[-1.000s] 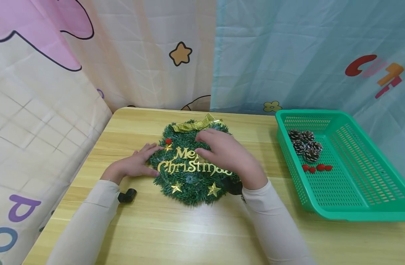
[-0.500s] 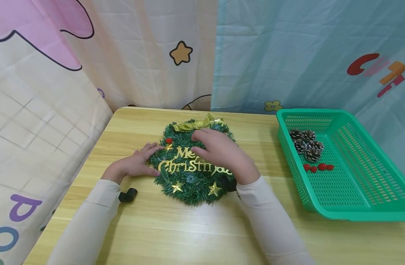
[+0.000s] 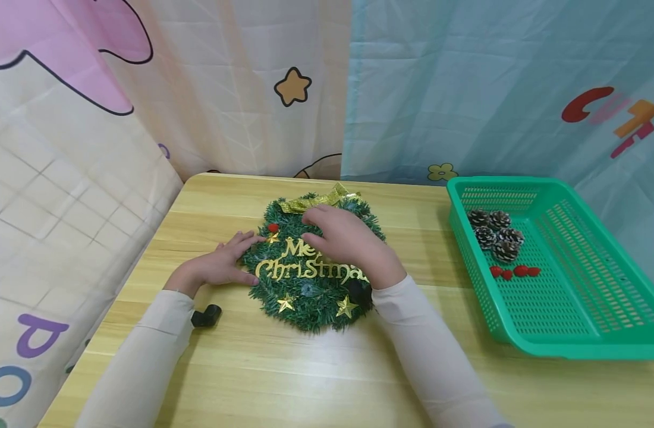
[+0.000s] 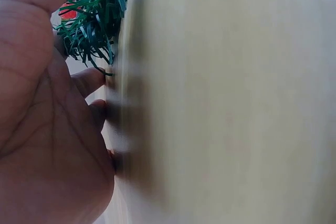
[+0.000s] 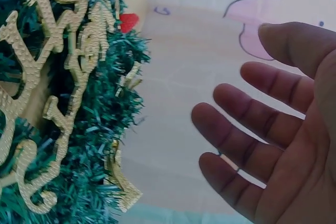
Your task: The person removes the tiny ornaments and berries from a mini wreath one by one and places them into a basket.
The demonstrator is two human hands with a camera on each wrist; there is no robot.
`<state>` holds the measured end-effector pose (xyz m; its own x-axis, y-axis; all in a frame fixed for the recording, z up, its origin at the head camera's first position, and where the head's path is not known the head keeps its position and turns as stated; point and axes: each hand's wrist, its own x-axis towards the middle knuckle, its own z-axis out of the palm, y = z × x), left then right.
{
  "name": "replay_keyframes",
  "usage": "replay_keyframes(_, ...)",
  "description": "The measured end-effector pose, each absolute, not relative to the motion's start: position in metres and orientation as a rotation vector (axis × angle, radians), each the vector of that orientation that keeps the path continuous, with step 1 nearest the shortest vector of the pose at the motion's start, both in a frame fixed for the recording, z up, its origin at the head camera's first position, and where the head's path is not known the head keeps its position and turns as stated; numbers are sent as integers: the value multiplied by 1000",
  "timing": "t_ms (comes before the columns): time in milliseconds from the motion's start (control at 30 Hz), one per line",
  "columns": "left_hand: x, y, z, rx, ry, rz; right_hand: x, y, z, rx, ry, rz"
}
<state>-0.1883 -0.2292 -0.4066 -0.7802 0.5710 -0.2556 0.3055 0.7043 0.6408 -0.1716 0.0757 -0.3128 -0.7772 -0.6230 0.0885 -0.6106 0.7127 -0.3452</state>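
Observation:
A green Christmas wreath (image 3: 312,315) lies flat on the wooden table. It carries gold "Merry Christmas" lettering (image 3: 300,269), gold stars (image 3: 346,307), a gold ribbon (image 3: 305,204) at its far side and a red berry (image 3: 273,227) at upper left. My left hand (image 3: 214,267) touches the wreath's left edge, fingers spread; in the left wrist view its palm (image 4: 52,108) is beside green tinsel. Above the wreath's upper right hovers my right hand (image 3: 348,238), covering part of "Merry". The right wrist view shows its fingers (image 5: 247,103) loosely extended, holding nothing, apart from the wreath.
At the right stands a green plastic basket (image 3: 584,348) holding several frosted pine cones (image 3: 503,250) and several red berries (image 3: 521,271). A patterned curtain (image 3: 241,89) hangs behind the table (image 3: 284,380).
My right hand has drifted a little to the left above the wreath, uncovering some of its right side. The left hand stays at the wreath's left edge.

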Motion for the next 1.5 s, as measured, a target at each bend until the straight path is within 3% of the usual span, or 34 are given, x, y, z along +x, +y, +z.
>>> replay_keyframes(733,-186,-232,-406,668,2466,834,-197,49,-334,-1028,2842,-597)
replay_keyframes(1500,-189,-229,-406,674,2490,781,-232,39,-339,-847,2488,-1128)
